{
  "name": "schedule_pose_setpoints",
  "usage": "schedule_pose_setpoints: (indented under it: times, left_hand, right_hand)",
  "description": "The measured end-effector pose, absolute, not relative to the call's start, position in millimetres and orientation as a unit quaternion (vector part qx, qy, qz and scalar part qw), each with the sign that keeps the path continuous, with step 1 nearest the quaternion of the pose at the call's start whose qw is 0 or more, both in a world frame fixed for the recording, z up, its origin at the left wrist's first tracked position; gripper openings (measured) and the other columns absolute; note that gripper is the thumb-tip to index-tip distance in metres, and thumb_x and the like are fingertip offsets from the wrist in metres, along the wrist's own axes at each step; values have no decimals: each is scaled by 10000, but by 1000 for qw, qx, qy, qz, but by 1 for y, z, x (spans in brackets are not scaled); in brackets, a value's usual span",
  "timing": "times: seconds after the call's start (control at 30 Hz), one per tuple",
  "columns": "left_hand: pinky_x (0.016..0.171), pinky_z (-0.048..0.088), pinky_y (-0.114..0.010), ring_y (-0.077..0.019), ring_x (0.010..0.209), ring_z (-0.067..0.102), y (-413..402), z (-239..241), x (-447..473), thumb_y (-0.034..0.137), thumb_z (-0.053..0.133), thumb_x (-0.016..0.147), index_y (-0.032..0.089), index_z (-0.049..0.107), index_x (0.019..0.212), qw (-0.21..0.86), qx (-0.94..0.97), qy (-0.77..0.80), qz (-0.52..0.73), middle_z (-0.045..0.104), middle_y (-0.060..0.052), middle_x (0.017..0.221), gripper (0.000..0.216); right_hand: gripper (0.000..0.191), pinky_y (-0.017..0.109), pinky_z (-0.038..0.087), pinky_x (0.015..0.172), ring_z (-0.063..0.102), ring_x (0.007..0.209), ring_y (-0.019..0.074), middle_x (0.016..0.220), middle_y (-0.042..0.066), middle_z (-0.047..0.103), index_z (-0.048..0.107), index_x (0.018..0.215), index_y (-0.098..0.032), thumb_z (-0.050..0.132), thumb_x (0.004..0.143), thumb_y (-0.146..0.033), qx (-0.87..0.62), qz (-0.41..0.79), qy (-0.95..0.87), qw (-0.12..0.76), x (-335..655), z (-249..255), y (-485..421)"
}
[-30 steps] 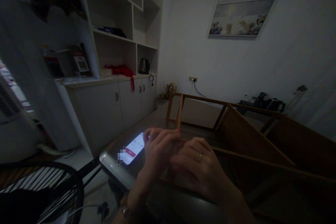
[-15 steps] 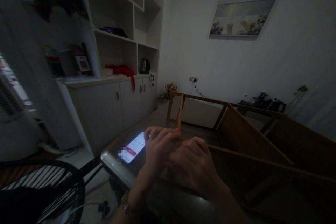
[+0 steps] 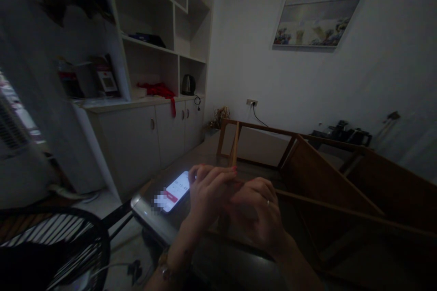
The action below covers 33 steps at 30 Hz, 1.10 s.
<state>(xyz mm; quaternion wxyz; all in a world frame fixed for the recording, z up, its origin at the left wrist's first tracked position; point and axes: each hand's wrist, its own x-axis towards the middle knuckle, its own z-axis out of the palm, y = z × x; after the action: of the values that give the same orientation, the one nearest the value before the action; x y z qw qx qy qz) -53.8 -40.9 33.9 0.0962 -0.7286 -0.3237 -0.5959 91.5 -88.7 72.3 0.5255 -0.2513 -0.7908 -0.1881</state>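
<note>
My left hand (image 3: 207, 191) and my right hand (image 3: 260, 213) meet over the near edge of a dark table (image 3: 150, 223). The left fingers are curled, with red-painted nails, and their tips press against the right hand. My right hand wears a ring, and its fingers are bent inward against the left. Whatever lies between the two hands is hidden in the dim light. A lit phone (image 3: 173, 190) lies flat on the table just left of my left hand, which does not touch it.
Overturned wooden furniture frames (image 3: 307, 168) lie beyond the table. White cabinets and shelves (image 3: 150, 127) with a kettle (image 3: 187, 85) and red cloth (image 3: 157, 90) line the left wall. A black fan grille (image 3: 54, 245) sits at lower left. A painting (image 3: 317, 13) hangs on the far wall.
My hands stay pressed together in the same spot. The right hand has turned a little, so its ring shows farther to the right.
</note>
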Motion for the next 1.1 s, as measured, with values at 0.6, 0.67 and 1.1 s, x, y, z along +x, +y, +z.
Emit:
schedule_pose_setpoints:
  times: [0.6, 0.67, 1.1]
  left_hand:
    - [906, 330, -418, -211, 913, 611, -44, 38, -58, 464, 436, 1045, 278, 677, 1031, 75, -749, -309, -581, 804, 15, 1048, 304]
    - [908, 328, -419, -213, 924, 609, -44, 37, -59, 419, 445, 1048, 282, 673, 1045, 72, -754, -309, -576, 801, 19, 1057, 266]
    - [899, 346, -415, -209, 882, 610, -43, 34, -55, 285, 540, 996, 293, 683, 997, 78, -735, -322, -592, 808, 35, 1011, 144]
  right_hand:
    - [156, 301, 413, 908, 569, 861, 143, 815, -48, 729, 722, 1061, -262, 577, 1029, -312, -245, -289, -797, 471, 94, 63, -87]
    - [220, 296, 398, 940, 558, 875, 141, 819, -44, 715, 718, 1138, -272, 515, 1056, -298, -246, -325, -800, 441, 95, 62, -86]
    - [304, 307, 424, 971, 545, 946, 151, 928, -15, 673, 705, 1161, -306, 449, 1035, -200, -223, -311, -836, 394, 101, 61, -83]
